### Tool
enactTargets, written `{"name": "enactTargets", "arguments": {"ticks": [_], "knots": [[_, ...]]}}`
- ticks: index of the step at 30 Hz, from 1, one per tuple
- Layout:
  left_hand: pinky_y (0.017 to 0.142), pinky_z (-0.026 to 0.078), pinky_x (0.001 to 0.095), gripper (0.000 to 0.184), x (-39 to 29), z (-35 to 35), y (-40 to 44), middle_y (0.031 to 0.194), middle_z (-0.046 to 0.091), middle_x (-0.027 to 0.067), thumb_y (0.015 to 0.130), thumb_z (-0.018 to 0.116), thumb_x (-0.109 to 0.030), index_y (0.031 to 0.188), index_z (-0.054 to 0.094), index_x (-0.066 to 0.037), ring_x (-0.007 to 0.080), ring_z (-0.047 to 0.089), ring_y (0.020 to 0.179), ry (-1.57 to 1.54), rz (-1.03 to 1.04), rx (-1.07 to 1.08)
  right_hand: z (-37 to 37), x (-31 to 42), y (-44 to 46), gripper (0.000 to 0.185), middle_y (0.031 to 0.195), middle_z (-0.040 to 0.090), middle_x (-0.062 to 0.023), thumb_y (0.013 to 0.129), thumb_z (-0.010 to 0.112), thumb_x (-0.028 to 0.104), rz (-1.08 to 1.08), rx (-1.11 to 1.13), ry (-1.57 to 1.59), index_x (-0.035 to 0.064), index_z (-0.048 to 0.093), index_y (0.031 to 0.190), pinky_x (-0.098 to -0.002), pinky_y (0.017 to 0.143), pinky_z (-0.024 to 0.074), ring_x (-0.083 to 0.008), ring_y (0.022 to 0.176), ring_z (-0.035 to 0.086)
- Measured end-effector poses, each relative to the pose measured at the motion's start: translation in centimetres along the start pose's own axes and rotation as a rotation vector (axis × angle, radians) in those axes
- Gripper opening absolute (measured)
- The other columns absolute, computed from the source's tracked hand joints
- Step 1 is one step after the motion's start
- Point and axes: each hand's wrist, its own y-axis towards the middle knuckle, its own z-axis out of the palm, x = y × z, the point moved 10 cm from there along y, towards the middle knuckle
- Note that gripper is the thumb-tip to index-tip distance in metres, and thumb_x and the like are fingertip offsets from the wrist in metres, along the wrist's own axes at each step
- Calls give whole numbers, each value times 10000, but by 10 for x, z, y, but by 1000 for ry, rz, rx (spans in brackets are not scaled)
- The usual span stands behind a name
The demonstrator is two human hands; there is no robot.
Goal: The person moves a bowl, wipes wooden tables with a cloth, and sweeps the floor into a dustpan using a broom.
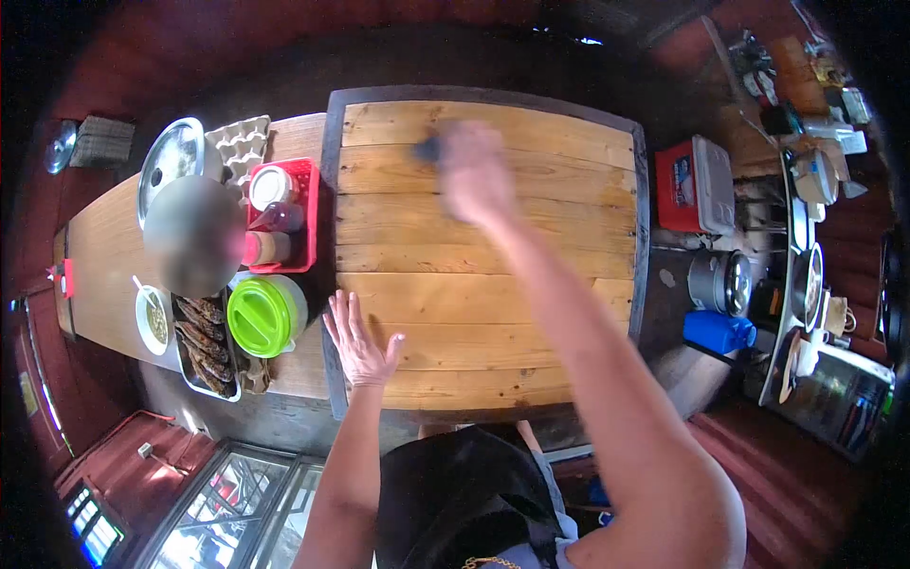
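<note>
Two hands of mine are at the wooden table point(455, 284): left hand point(362, 358) spread wide by its left edge, right hand point(474, 171) blurred at a dark thing point(429, 149) toward the far side, grip unclear. I seem mid-wipe; another stroke calls for even pressure.

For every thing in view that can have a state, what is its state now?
Left hand, spread flat on table
Right hand, blurred, grip unclear
Green-lidded container, closed
White bowl, holding food
Tray, loaded with dark pieces
Red basket, holding jars
Cooler, lid closed
</note>
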Motion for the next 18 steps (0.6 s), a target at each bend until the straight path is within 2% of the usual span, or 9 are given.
{"name": "enactTargets", "arguments": {"ticks": [1,2,4,6,8,10,12,15,18], "knots": [[1300,137,665,1146,-2,2,1,1732,265,258,891,626,-777,1682,249,-38,479,224,1613,8,7,13,-15,-65,-4,411,1369,598,-273,922,581,35,123,140,-100,-35,587,1327,-487,1124,449,-425,1274,560],[1301,129,663,1130,-2,2,3,1731,269,255,917,588,-782,1690,232,-40,466,220,1619,21,10,24,-49,-118,-25,412,1365,594,-281,945,586,55,230,29,-165,-39,580,1346,-537,1112,431,-446,1268,550],[1296,139,671,1157,0,3,4,1730,267,267,904,579,-818,1693,228,-47,477,228,1614,16,-30,38,-55,-234,-58,527,1566,485,-311,1036,531,170,249,16,-429,-87,494,1495,-604,1247,294,-490,1459,435],[1291,142,679,1175,3,4,4,1726,267,276,889,577,-842,1683,245,-42,486,235,1608,1,-45,40,-50,-279,-99,564,1663,384,-310,1052,501,188,367,-92,-429,-102,463,1533,-598,1294,233,-482,1555,338],[1289,145,681,1174,3,2,4,1722,272,281,886,580,-845,1676,258,-39,489,240,1605,-3,-57,39,-14,-208,-112,575,1693,352,-294,1042,528,200,271,48,-447,-90,473,1536,-599,1296,235,-480,1580,304],[1287,148,684,1173,5,3,5,1718,277,286,882,583,-849,1668,270,-36,493,245,1602,-9,-60,49,-4,-55,-103,575,1643,416,-279,997,600,165,96,74,-145,-64,502,1515,-592,1270,288,-480,1525,375],[1283,157,687,1167,6,5,4,1709,291,294,877,595,-846,1653,291,-29,500,260,1593,-2,-59,58,10,62,-67,570,1471,513,-249,898,687,57,-111,154,100,-24,548,1445,-564,1213,357,-470,1343,503],[1284,174,687,1171,5,-1,2,1697,313,292,846,688,-791,1648,303,-29,497,268,1591,-4,-54,33,75,140,-1,625,1670,395,-252,956,600,85,-218,21,103,-20,465,1558,-514,1306,276,-423,1556,370],[1288,193,683,1173,0,-4,4,1694,330,271,809,780,-716,1645,316,-37,489,271,1594,-24,-51,29,112,153,78,609,1682,403,-252,1023,450,178,-197,15,92,-51,429,1586,-492,1343,203,-375,1603,327]]}}
